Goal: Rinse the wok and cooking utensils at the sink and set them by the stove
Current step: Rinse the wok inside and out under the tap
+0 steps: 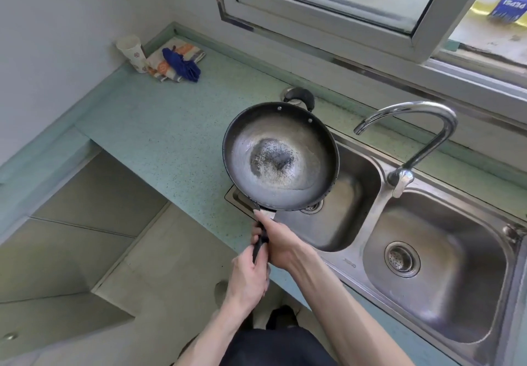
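Over the left basin of the double sink [445, 294], set into the pale green counter [159, 143], the wok [281, 156] hangs level with a small pool of water and residue at its bottom. Both hands are wrapped round its black handle [261, 244]: the right hand [281, 241] nearer the pan, the left hand [251, 275] at the end. The faucet [413, 134] arcs just right of the rim. For a good rinse, I'd swirl gently, then tip toward the drain [312, 207], keeping both grips firm against the shifting weight.
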The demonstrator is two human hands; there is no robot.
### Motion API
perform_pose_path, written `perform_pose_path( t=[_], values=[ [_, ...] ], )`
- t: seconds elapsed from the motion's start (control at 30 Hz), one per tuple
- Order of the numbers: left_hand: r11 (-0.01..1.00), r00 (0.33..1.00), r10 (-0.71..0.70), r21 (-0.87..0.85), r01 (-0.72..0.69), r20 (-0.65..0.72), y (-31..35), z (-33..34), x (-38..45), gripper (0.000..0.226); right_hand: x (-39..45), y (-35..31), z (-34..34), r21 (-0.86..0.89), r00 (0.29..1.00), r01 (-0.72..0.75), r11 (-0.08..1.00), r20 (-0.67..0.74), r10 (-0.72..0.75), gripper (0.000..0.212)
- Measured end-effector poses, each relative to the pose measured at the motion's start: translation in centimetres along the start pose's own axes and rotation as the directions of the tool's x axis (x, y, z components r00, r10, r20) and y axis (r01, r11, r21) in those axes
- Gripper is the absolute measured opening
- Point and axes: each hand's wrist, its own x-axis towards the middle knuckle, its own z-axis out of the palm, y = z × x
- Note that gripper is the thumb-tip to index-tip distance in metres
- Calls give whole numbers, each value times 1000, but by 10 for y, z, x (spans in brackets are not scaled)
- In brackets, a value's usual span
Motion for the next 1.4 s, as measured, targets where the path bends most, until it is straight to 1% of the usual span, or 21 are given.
perform_pose_path(
  t=[0.1, 0.17, 0.23, 0.37, 0.57, 0.67, 0.77, 0.87, 0.93, 1.0, 1.1, 1.27, 1.33, 1.4],
  values=[
    [997, 1000, 11, 83, -9, -29, -1, -3, 5, 32, 6, 2, 6, -12, 999, 39, 999, -34, -39, 33],
    [979, 996, 66, 197, -52, -66, -4, -9, 10, 29, 11, 3, 14, 14, 999, 37, 999, -24, -37, 36],
    [959, 989, 114, 270, -85, -93, -7, -17, 12, 23, 13, 5, 22, 51, 1000, 14, 999, -19, -13, 38],
    [927, 972, 201, 345, -147, -125, -8, -28, 11, 14, 16, 8, 31, 153, 996, -45, 987, 83, 32, 39],
    [874, 934, 316, 435, -216, -170, -3, -32, 12, 11, 18, 9, 40, 262, 978, -62, 963, 207, 7, 42],
    [799, 902, 396, 549, -246, -173, -3, -38, 12, 11, 19, 11, 44, 315, 956, -79, 946, 294, -18, 44],
    [706, 891, 429, 672, -225, -152, 0, -45, 11, 12, 24, 15, 45, 350, 927, -93, 932, 372, -46, 45],
    [579, 903, 420, 792, -194, -86, 4, -49, 9, 22, 29, 20, 44, 391, 898, -113, 913, 434, -75, 45],
    [502, 895, 441, 844, -189, -62, 3, -50, 8, 29, 33, 24, 42, 432, 878, -132, 892, 469, -97, 44],
    [453, 887, 461, 869, -199, -37, 3, -52, 9, 33, 36, 29, 41, 472, 860, -145, 870, 495, -126, 43],
    [417, 885, 466, 885, -209, -11, 2, -53, 11, 36, 38, 34, 40, 512, 842, -145, 847, 513, -166, 39],
    [418, 901, 434, 888, -192, -9, -1, -53, 13, 35, 36, 34, 38, 540, 810, -158, 827, 550, -204, 44],
    [404, 903, 430, 895, -190, -2, -3, -52, 12, 35, 35, 34, 38, 532, 812, -156, 832, 548, -199, 44],
    [399, 903, 430, 897, -189, -1, -3, -53, 11, 34, 33, 33, 40, 514, 829, -142, 846, 529, -181, 41]
  ],
)
